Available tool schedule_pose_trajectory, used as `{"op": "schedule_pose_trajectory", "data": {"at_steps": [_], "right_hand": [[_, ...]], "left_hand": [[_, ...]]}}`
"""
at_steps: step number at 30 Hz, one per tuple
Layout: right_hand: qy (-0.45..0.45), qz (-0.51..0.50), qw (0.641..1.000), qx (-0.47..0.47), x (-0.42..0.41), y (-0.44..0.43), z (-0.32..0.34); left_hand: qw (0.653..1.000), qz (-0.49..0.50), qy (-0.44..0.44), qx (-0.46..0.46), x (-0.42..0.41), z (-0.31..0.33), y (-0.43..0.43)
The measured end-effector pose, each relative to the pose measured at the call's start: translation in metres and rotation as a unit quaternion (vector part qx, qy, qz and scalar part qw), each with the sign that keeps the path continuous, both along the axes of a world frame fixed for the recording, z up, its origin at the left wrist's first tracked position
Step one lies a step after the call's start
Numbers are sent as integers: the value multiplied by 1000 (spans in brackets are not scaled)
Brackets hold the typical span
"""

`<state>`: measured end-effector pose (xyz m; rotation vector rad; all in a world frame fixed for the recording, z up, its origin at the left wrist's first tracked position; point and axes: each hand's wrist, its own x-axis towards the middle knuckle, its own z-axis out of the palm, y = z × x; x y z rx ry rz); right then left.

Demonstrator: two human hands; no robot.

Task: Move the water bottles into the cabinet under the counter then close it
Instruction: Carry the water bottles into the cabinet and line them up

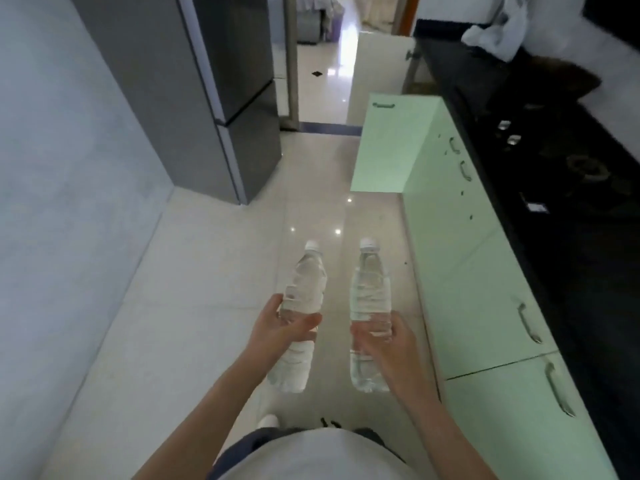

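Left hand (282, 329) and right hand (384, 336), each with fingers wrapped around the middle of a clear water bottle (304, 289) (370, 289), caps toward 12 o'clock, long axes roughly parallel. The open cabinet door (388, 143) stands at 1 o'clock, well apart, under the black tabletop (519, 109). The right hand is nearer the green cabinet run (478, 278), so its bottle probably goes in first.

clear plastic bottles (304, 289); glossy, seemingly tiled floor (194, 271)
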<state>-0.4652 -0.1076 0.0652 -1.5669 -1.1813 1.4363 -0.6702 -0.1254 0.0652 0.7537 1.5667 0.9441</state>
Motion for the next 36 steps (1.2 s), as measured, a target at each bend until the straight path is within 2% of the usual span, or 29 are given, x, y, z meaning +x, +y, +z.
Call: {"op": "schedule_pose_trajectory", "data": {"at_steps": [7, 15, 23, 27, 32, 36], "right_hand": [[-2, 74, 997, -17, -143, 28, 2], [-55, 114, 992, -13, -200, 113, -7], [-18, 77, 995, -61, -205, 279, -37], [-39, 62, 997, -20, -209, 387, -25], [-118, 46, 991, 49, -224, 503, -6], [-137, 17, 990, 38, -240, 574, -24]], "left_hand": [[992, 122, -1, -10, -138, 4, -21], [987, 158, -21, -37, -197, -8, 49], [991, 96, 24, -86, -206, -28, 222], [991, 102, 79, -48, -210, -6, 335], [986, 102, 128, 16, -234, 13, 458], [985, 89, 144, 17, -261, 0, 546]]}}
